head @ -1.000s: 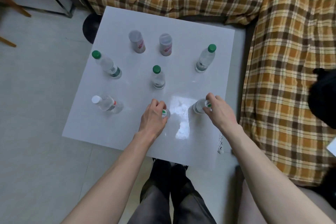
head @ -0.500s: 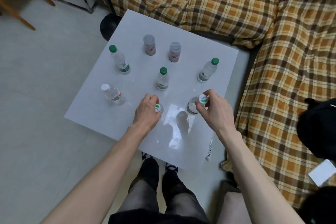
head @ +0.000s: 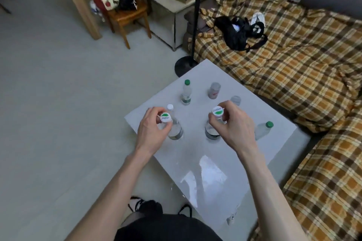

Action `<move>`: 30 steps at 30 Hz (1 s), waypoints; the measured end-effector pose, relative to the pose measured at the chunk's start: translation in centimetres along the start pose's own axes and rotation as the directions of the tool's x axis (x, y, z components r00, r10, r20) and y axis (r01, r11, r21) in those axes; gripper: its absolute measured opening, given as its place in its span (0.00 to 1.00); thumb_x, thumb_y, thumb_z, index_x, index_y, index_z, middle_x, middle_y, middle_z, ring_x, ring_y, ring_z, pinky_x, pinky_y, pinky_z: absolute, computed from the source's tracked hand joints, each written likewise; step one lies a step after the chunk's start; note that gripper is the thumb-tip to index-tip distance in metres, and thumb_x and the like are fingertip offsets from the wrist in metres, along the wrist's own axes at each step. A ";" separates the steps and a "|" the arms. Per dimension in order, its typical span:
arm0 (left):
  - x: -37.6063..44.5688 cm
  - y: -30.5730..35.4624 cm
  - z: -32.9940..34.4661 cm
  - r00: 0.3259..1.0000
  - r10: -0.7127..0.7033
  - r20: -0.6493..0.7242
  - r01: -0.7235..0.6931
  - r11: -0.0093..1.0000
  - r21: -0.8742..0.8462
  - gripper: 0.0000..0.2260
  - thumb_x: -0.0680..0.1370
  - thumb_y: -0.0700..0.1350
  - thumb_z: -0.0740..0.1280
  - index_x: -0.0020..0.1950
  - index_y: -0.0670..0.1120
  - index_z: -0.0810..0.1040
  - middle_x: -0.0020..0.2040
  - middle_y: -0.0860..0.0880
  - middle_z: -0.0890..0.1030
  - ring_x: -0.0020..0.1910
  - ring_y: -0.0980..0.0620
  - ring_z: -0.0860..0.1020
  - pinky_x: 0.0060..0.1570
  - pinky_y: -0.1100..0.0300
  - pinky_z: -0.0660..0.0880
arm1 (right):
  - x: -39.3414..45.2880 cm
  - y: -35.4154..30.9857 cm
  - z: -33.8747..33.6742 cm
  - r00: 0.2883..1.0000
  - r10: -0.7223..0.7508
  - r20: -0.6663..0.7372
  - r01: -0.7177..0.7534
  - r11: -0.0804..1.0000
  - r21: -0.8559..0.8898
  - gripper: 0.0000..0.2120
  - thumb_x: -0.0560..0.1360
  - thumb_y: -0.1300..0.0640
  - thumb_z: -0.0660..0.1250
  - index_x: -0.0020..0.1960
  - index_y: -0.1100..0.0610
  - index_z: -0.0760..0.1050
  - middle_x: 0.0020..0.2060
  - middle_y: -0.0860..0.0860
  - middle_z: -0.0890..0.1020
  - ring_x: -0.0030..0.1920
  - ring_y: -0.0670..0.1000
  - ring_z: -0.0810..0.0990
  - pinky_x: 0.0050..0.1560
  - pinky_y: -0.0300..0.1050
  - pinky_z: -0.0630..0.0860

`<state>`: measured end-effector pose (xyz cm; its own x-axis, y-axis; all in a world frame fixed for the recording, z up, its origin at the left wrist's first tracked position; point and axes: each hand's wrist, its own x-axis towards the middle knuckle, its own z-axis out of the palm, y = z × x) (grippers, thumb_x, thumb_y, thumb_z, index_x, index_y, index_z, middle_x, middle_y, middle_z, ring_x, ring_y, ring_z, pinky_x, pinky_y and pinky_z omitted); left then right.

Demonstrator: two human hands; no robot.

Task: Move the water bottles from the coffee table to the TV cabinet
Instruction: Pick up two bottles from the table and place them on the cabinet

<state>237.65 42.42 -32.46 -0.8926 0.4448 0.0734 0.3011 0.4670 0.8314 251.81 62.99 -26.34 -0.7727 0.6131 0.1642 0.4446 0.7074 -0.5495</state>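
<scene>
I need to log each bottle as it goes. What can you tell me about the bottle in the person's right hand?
The bottle is clear plastic with a dark label band near its base. Its white cap carries a green mark and printed lettering. The right hand grips it at the neck just under the cap, fingers wrapped round. It looks roughly upright above the white coffee table; whether its base is on the tabletop or lifted off cannot be told.

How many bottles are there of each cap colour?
Green-capped bottles: 2
Plain white-capped bottle: 1
White-and-green-capped bottles: 2
Grey-topped bottles: 2
Total in view: 7
</scene>
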 end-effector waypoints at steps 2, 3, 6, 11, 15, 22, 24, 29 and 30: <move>0.2 -0.3 -3.7 0.996 -0.005 -0.093 0.003 1.000 -0.021 0.13 0.75 0.42 0.75 0.56 0.53 0.78 0.52 0.56 0.80 0.46 0.64 0.79 0.50 0.61 0.78 | 1.6 -3.2 0.8 0.997 -0.072 0.025 0.072 0.997 0.009 0.11 0.73 0.46 0.71 0.43 0.51 0.72 0.33 0.47 0.77 0.35 0.51 0.76 0.35 0.51 0.75; 0.4 -0.5 -5.6 0.992 -0.011 -0.129 0.008 1.000 -0.024 0.12 0.75 0.43 0.75 0.55 0.53 0.78 0.51 0.56 0.80 0.46 0.61 0.79 0.50 0.60 0.78 | 2.4 -4.9 1.3 0.994 -0.106 0.034 0.105 0.994 0.023 0.11 0.73 0.47 0.71 0.42 0.52 0.72 0.32 0.48 0.77 0.35 0.52 0.76 0.35 0.52 0.75; 0.9 -1.4 -11.5 0.982 -0.033 -0.187 0.033 0.999 -0.008 0.10 0.75 0.44 0.75 0.52 0.52 0.78 0.50 0.56 0.80 0.47 0.56 0.80 0.54 0.54 0.80 | 4.5 -10.4 3.3 0.979 -0.190 0.073 0.183 0.979 0.085 0.12 0.72 0.45 0.70 0.41 0.52 0.72 0.30 0.48 0.77 0.34 0.51 0.77 0.35 0.52 0.76; 1.3 -4.1 -22.1 0.953 -0.046 -0.299 0.060 0.997 0.038 0.09 0.75 0.43 0.74 0.52 0.52 0.78 0.50 0.55 0.80 0.49 0.55 0.79 0.57 0.54 0.80 | 6.8 -21.5 7.8 0.929 -0.341 0.145 0.314 0.932 0.180 0.10 0.72 0.45 0.71 0.43 0.50 0.74 0.32 0.48 0.79 0.35 0.50 0.79 0.36 0.52 0.77; 1.3 -6.6 -29.6 0.914 -0.070 -0.399 0.101 0.993 0.059 0.09 0.75 0.45 0.74 0.53 0.53 0.78 0.51 0.56 0.80 0.51 0.54 0.79 0.58 0.50 0.80 | 7.7 -29.5 11.3 0.886 -0.440 0.144 0.416 0.893 0.172 0.11 0.71 0.44 0.71 0.45 0.50 0.73 0.32 0.47 0.79 0.35 0.51 0.79 0.35 0.47 0.75; -0.4 -13.3 -43.2 0.779 -0.096 -0.620 0.185 0.979 0.081 0.09 0.75 0.48 0.74 0.53 0.54 0.79 0.49 0.57 0.80 0.50 0.53 0.78 0.55 0.49 0.78 | 7.8 -44.8 18.8 0.757 -0.637 0.145 0.607 0.768 0.203 0.12 0.73 0.41 0.68 0.47 0.48 0.73 0.34 0.46 0.80 0.38 0.53 0.80 0.36 0.48 0.77; -1.0 -15.1 -46.6 0.737 -0.117 -0.666 0.221 0.973 0.073 0.09 0.75 0.48 0.74 0.54 0.54 0.79 0.49 0.56 0.80 0.50 0.53 0.77 0.55 0.50 0.78 | 7.5 -48.9 21.1 0.716 -0.681 0.155 0.649 0.731 0.212 0.12 0.74 0.40 0.68 0.48 0.48 0.74 0.34 0.45 0.80 0.38 0.53 0.80 0.35 0.47 0.75; -3.1 -19.3 -54.5 0.621 -0.145 -0.770 0.305 0.950 0.068 0.10 0.75 0.49 0.75 0.53 0.55 0.78 0.48 0.57 0.80 0.49 0.56 0.77 0.52 0.55 0.76 | 6.3 -58.8 26.7 0.595 -0.780 0.195 0.731 0.626 0.272 0.14 0.74 0.38 0.67 0.47 0.48 0.73 0.33 0.44 0.80 0.36 0.53 0.78 0.34 0.44 0.67; -3.6 -20.2 -55.9 0.594 -0.144 -0.792 0.326 0.943 0.073 0.10 0.74 0.50 0.75 0.53 0.56 0.78 0.48 0.57 0.80 0.49 0.57 0.76 0.51 0.56 0.75 | 5.9 -60.8 27.9 0.568 -0.797 0.205 0.740 0.604 0.296 0.14 0.74 0.38 0.67 0.47 0.48 0.73 0.33 0.44 0.80 0.36 0.53 0.77 0.33 0.44 0.67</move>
<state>216.02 -11.33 -18.72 -0.8390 -0.4077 0.3603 0.0179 0.6411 0.7672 207.58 13.83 -14.83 -0.8862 -0.2878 0.3631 -0.4377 0.7770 -0.4524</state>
